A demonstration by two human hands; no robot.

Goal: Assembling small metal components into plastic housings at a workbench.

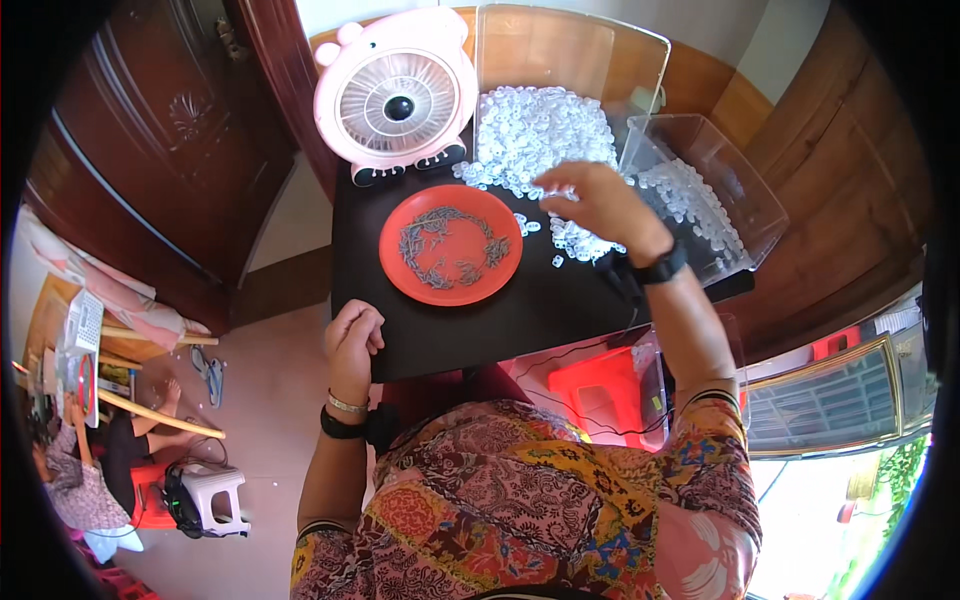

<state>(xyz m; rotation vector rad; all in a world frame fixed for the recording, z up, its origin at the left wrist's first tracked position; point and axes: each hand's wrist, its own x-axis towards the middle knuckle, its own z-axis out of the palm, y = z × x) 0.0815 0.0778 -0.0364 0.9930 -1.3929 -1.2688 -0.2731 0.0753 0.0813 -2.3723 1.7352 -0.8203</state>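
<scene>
My right hand (600, 208) is held over the small white plastic pieces (545, 135), its thumb and forefinger apart and nothing visible between them. The white pieces lie in a big heap at the back of the black table (450, 340), with a few scattered nearer. At the table's left front edge rests my left hand (353, 340), fingers curled in; whether they hold anything is hidden. Between the hands sits a red round plate (455, 285) with thin grey nail-like bits (437, 215) strewn in a rough ring.
A pink animal-shaped fan (398, 95) stands at the back left. Behind the heap is a clear plastic panel (570, 45); on the right stands a clear bin (740, 200) with more white pieces. A red stool (600, 390) is below the table. Another person (95, 480) sits far left.
</scene>
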